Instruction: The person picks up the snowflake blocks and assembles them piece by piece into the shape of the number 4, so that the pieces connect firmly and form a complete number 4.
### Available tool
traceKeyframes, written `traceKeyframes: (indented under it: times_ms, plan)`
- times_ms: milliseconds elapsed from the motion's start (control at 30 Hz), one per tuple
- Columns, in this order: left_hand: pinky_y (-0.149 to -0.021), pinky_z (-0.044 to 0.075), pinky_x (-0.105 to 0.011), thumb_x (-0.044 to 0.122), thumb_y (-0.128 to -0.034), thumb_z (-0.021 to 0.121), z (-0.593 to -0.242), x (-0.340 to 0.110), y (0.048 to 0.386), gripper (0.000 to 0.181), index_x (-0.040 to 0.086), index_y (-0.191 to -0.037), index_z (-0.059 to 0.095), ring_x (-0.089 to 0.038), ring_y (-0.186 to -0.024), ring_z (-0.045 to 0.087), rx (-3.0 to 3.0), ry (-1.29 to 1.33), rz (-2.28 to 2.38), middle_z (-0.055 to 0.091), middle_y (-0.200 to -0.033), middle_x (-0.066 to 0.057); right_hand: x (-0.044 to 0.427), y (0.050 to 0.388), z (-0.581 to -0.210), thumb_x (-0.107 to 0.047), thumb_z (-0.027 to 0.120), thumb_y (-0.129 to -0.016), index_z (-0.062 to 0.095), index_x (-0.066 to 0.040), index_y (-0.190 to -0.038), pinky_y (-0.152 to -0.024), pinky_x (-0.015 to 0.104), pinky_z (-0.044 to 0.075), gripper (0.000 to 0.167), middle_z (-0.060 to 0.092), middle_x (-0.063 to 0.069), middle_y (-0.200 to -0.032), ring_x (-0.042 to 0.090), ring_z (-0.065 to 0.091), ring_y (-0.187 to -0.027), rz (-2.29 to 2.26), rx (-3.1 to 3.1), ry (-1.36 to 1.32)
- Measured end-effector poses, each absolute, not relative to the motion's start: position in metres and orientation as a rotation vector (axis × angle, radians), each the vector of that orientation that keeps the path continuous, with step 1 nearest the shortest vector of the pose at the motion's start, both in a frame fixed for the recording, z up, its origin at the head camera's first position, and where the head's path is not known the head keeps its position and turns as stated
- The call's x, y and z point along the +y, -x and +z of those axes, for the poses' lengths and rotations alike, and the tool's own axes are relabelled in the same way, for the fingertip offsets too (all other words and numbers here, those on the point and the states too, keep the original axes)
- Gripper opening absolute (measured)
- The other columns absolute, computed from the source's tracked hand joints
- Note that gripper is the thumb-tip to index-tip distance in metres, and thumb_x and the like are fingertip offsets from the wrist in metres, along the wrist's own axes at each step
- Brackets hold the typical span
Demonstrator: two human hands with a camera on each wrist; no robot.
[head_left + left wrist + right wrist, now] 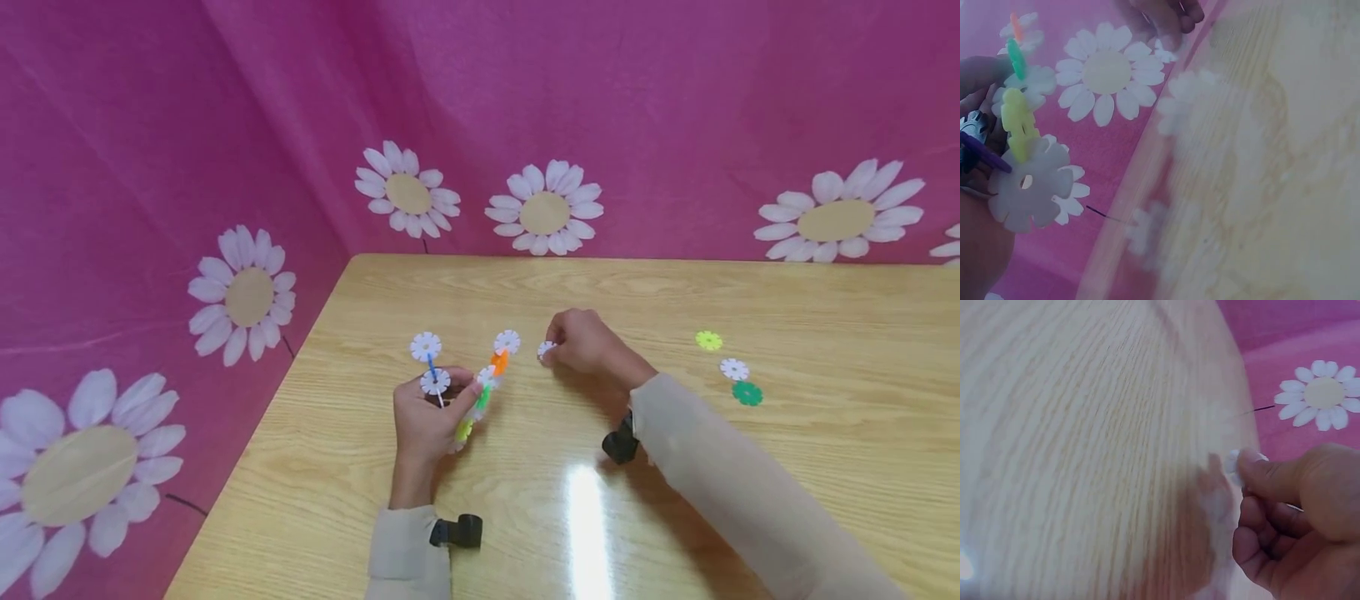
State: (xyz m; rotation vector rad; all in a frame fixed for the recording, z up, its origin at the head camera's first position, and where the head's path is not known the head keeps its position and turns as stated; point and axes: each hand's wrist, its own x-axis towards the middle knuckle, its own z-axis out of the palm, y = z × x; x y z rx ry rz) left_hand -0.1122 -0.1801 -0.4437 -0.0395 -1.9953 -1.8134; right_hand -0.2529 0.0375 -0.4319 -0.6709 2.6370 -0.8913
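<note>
My left hand (426,421) grips a chain of slotted plastic discs with notched, snowflake-like rims. One branch runs up from thumb and fingers through a green disc (483,398) and an orange disc (499,362) to a white disc (507,342). Another branch rises at the hand's left, where a dark blue disc (431,367) stands edge-on below a white one. The left wrist view shows a yellow disc (1019,124) and a purple disc (985,152) in the chain. To the right, apart from the chain, my right hand (588,343) pinches a single white disc (1232,467) between thumb and fingers.
Three loose discs lie on the wooden table (637,292) at the right: yellow (708,340), white (734,369) and green (747,393). A pink curtain (660,108) printed with daisies borders the table at the back and left.
</note>
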Motion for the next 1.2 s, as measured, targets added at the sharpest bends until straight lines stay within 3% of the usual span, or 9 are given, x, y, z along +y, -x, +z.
traceKeyframes:
  times_ms: [233, 467, 800, 1000, 1200]
  plan:
    - [-0.062, 0.053, -0.022, -0.006, -0.0780, 0.082, -0.443, -0.173, 0.115, 0.011, -0.006, -0.087, 0.075, -0.017, -0.071, 0.067, -1.970, 0.086, -1.808, 0.072, -0.081, -0.014, 0.049, 0.230, -0.425, -0.011, 0.073, -0.092, 0.075, -0.004, -0.091, -0.063, 0.030, 0.040, 0.007, 0.064, 0.002, -0.078, 0.018, 0.048, -0.071, -1.173, 2.510, 0.660]
    - [-0.062, 0.052, -0.022, -0.008, -0.0775, 0.081, -0.441, -0.170, 0.116, 0.011, -0.007, -0.086, 0.074, -0.016, -0.071, 0.067, -1.948, 0.103, -1.821, 0.072, -0.081, -0.015, 0.047, 0.205, -0.420, -0.012, 0.068, -0.096, 0.071, -0.002, -0.085, -0.057, 0.028, 0.032, 0.015, 0.050, -0.001, -0.068, 0.016, 0.041, -0.064, -1.373, 2.351, 0.689]
    - [-0.064, 0.053, -0.023, -0.006, -0.0782, 0.082, -0.439, -0.166, 0.115, 0.012, -0.006, -0.088, 0.075, -0.018, -0.073, 0.067, -1.958, 0.126, -1.835, 0.072, -0.083, -0.015, 0.047, 0.186, -0.416, -0.011, 0.055, -0.103, 0.062, 0.007, -0.088, -0.063, 0.030, 0.040, 0.025, 0.048, 0.004, -0.068, 0.019, 0.045, -0.068, -1.530, 2.088, 0.577]
    - [-0.063, 0.053, -0.023, -0.008, -0.0782, 0.080, -0.437, -0.163, 0.114, 0.011, -0.008, -0.088, 0.074, -0.019, -0.072, 0.067, -1.931, 0.174, -1.865, 0.071, -0.082, -0.021, 0.048, 0.182, -0.414, -0.013, 0.051, -0.105, 0.062, 0.006, -0.091, -0.065, 0.032, 0.041, 0.026, 0.052, 0.007, -0.074, 0.021, 0.048, -0.070, -1.594, 1.954, 0.511]
    - [-0.062, 0.051, -0.023, -0.005, -0.0783, 0.082, -0.436, -0.160, 0.113, 0.012, -0.007, -0.089, 0.075, -0.020, -0.073, 0.067, -1.948, 0.177, -1.842, 0.072, -0.082, -0.015, 0.049, 0.178, -0.412, -0.012, 0.049, -0.106, 0.058, 0.006, -0.087, -0.063, 0.029, 0.040, 0.027, 0.050, 0.006, -0.072, 0.019, 0.047, -0.067, -1.663, 1.861, 0.520]
